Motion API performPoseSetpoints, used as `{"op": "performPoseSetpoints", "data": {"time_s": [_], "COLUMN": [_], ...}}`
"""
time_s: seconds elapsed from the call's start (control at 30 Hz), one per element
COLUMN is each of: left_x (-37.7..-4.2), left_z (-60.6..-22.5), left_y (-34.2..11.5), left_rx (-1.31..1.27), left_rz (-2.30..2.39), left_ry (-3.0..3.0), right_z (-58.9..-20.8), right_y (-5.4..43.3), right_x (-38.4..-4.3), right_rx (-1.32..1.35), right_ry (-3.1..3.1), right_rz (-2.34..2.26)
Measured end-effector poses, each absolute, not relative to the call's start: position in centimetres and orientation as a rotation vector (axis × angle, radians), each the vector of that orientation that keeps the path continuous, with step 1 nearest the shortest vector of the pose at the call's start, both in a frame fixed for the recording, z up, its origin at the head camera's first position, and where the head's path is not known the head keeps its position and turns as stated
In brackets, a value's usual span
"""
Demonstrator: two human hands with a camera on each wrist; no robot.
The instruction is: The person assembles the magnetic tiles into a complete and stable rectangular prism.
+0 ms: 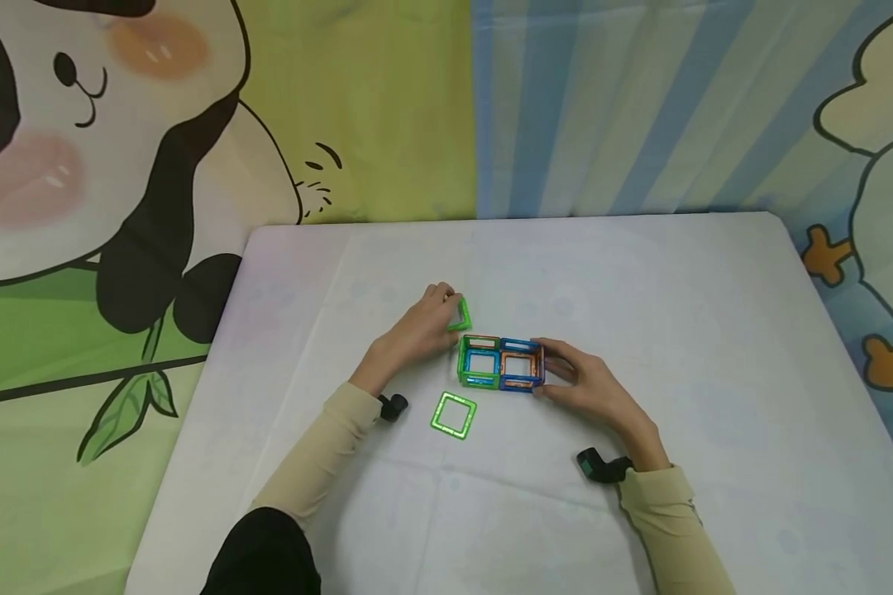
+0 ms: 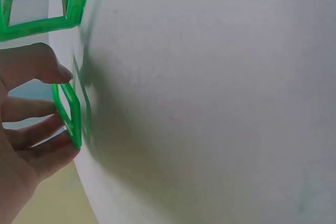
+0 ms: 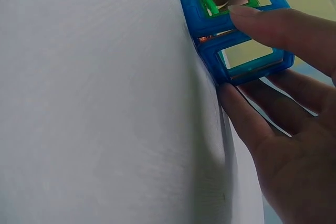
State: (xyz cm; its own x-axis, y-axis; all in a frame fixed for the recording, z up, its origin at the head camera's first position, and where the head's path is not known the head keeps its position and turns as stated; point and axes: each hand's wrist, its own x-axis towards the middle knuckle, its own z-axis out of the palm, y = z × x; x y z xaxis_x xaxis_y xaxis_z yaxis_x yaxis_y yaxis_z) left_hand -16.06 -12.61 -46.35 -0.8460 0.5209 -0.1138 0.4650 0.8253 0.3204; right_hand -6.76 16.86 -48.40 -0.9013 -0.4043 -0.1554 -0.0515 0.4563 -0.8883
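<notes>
In the head view my left hand (image 1: 421, 327) holds a green square magnetic tile (image 1: 465, 314) just behind the left end of a box-shaped magnetic-tile structure (image 1: 500, 364). The left wrist view shows this tile (image 2: 76, 119) between thumb and fingers, tilted and close to the tabletop. Green, blue and orange frames make up the structure, which stands on the table. My right hand (image 1: 591, 387) grips its right end; in the right wrist view the thumb lies across a blue frame (image 3: 247, 69) side. Another green square tile (image 1: 454, 415) lies flat in front of the structure.
A white-covered table (image 1: 685, 297) extends around the hands. Behind it hangs a cartoon-printed backdrop (image 1: 402, 107) with a striped section. Black wrist cameras (image 1: 393, 407) are worn on both wrists. A dark rounded shape (image 1: 264, 554) covers part of the lower left.
</notes>
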Motion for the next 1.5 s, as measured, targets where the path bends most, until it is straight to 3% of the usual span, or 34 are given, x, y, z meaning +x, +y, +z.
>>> {"op": "performPoseSetpoints", "data": {"time_s": [0.53, 0.87, 1.1, 1.5], "left_x": [-15.3, -12.9, -12.1, -11.7], "left_z": [-44.4, -42.0, -42.3, -42.9], "left_y": [-14.2, -11.1, -9.2, -7.3], "left_rx": [0.588, 0.803, 0.983, 1.067], "left_rz": [0.98, 1.063, 0.99, 0.929], "left_ry": [2.72, 2.579, 2.523, 2.44], "right_z": [-48.2, -48.3, -48.3, -48.5], "right_y": [17.1, 17.1, 17.2, 16.9], "right_x": [-7.4, -7.7, -7.6, -7.5], "right_rx": [-0.401, -0.416, -0.435, -0.396], "right_ry": [2.371, 2.354, 2.337, 2.307], "right_rz": [-1.416, -1.439, -1.461, -1.477]}}
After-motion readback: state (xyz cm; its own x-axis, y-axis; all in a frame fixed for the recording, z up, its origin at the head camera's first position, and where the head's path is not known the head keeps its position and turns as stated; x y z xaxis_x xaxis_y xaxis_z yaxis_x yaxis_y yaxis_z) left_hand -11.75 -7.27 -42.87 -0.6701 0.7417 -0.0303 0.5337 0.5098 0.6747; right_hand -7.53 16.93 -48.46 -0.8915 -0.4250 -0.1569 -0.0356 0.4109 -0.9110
